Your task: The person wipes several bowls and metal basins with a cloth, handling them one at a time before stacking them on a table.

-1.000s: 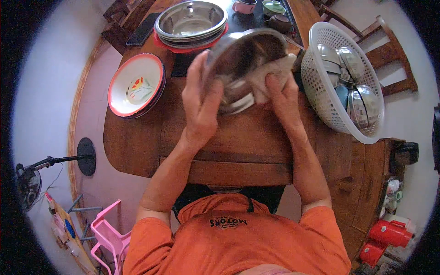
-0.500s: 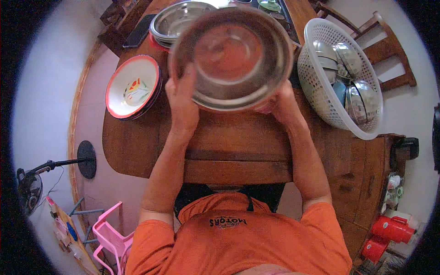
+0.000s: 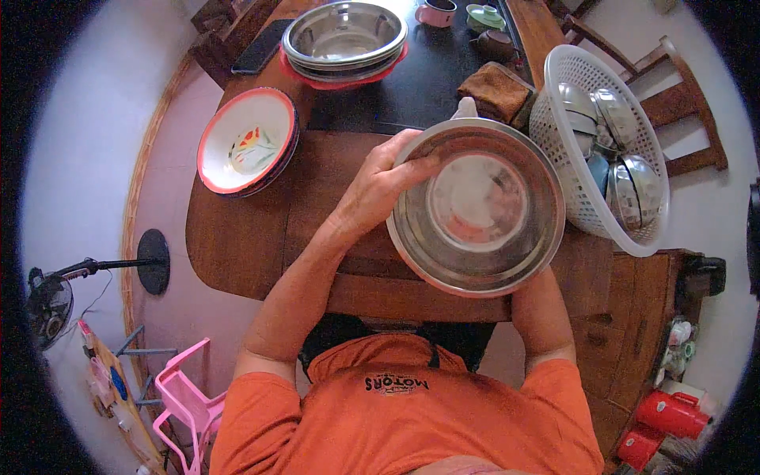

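Observation:
A round stainless steel basin is held up over the front of the table, tilted so its inside faces me. My left hand is closed on its upper left rim, thumb laid over the inside and fingers behind. My right forearm runs up behind the basin's lower right, and the basin hides that hand. Just above the rim pokes a small pale tip that I cannot make out. Further back sits a stack of steel basins over a red one. White enamel basins with red rims are stacked on the left.
A white perforated basket with several steel bowls leans at the right. Behind the held basin lies a brown cloth. A pink mug, a green lidded cup and a dark teapot stand on the black tray.
The steel basin has moved right and toward me, uncovering the stack, tray and cloth. My left hand went right with it; my right hand has passed out of sight behind it.

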